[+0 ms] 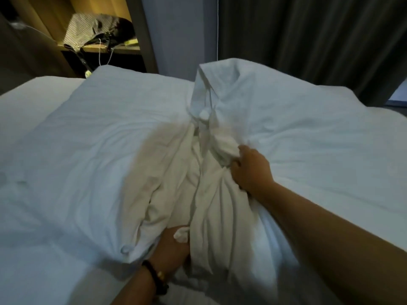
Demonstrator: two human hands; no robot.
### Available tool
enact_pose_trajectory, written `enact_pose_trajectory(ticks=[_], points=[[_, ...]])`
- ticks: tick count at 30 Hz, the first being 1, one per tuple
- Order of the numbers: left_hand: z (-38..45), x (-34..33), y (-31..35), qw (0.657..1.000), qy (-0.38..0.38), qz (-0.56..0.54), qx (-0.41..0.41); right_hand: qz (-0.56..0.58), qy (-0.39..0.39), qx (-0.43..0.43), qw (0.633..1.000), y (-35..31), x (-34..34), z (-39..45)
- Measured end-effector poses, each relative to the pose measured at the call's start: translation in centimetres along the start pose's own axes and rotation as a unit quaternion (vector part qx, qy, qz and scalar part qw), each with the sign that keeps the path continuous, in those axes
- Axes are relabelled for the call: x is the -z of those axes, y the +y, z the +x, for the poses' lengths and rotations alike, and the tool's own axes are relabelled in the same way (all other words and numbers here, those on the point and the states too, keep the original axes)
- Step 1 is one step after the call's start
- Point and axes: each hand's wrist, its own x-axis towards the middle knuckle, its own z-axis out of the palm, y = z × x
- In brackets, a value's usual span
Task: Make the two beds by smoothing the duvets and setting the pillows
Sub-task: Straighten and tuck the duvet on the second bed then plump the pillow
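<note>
A: Head view, starting at the far left: a lit shelf [99,48] is being shown with a bag [99,29] and white cables [105,56] hanging over its edge, well apart from the bed. Nothing there is being touched.

B: And on the bed itself?

A: The duvet [88,139] is being spread flat across the left part of the mattress [28,93], but in the middle it is being bunched into a tall ridge [207,172] running from near to far. The left hand [171,245], with a dark wristband [154,276], is being pushed in under the near end of that ridge; a twist of fabric is being pinched there, though the fingers are mostly hidden.

B: The other hand?

A: The right hand [251,168] is being clenched on a fold of the ridge further away, fingers curled into the cloth.

B: What is being risked?

A: If the two grips are being pulled unevenly, the filling is likely being dragged to one side inside the cover, and lumps would be left. A corner [218,69] is being left standing up at the far end, near the dark curtain [308,40]; if it is not being flattened, the top edge would be left skewed. On the right the duvet is being draped toward the bed's edge, so a hard tug could send it sliding off. No pillow can be made out with certainty.
</note>
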Motion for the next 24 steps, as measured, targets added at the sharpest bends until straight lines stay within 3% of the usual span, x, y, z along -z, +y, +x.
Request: enact_pose_trajectory(ticks=[2,3,5,6,7,10,12,14,17,19,22,24], points=[[0.3,-0.2,1.8,0.998,0.041,-0.052,0.016,-0.007,-0.012,0.021,1.000,-0.2,1.1,-0.6],[0.4,-0.2,3.0,0.985,0.068,-0.157,0.034,0.003,-0.041,0.034,0.999,-0.1,2.1,-1.1],[1.6,0.1,4.6,0.911,0.024,-0.408,0.052,0.001,-0.119,0.072,0.990,0.8,4.3,-3.3],[2.1,0.1,5.4,0.866,-0.012,-0.496,0.070,-0.054,-0.141,0.096,0.984,1.4,5.3,-5.1],[2.5,0.1,6.3,0.844,-0.034,-0.525,0.103,-0.129,-0.144,0.113,0.975,2.1,5.8,-7.0],[3.4,-1.0,7.5,0.890,-0.019,-0.418,0.180,-0.241,-0.158,0.099,0.952,3.5,4.8,-10.8],[3.2,-1.0,8.2,0.955,-0.042,-0.268,0.120,-0.244,-0.138,0.114,0.953,2.8,3.6,-10.7],[3.6,0.9,9.8,0.984,0.024,-0.158,0.075,-0.196,-0.073,0.154,0.966,0.7,3.9,-9.4],[2.1,6.5,10.2,0.986,0.121,-0.113,0.036,-0.043,0.003,0.253,0.967,-3.1,5.0,-7.9],[1.1,8.7,8.2,0.994,0.097,-0.031,0.047,-0.026,-0.061,0.283,0.957,-5.4,4.1,-8.3],[0.1,8.8,5.1,0.988,0.094,0.065,0.106,-0.176,-0.241,0.227,0.927,-6.2,-0.3,-9.9],[0.6,8.7,4.3,0.979,0.155,-0.059,0.117,-0.205,-0.249,0.212,0.923,-5.8,-1.7,-9.8]])
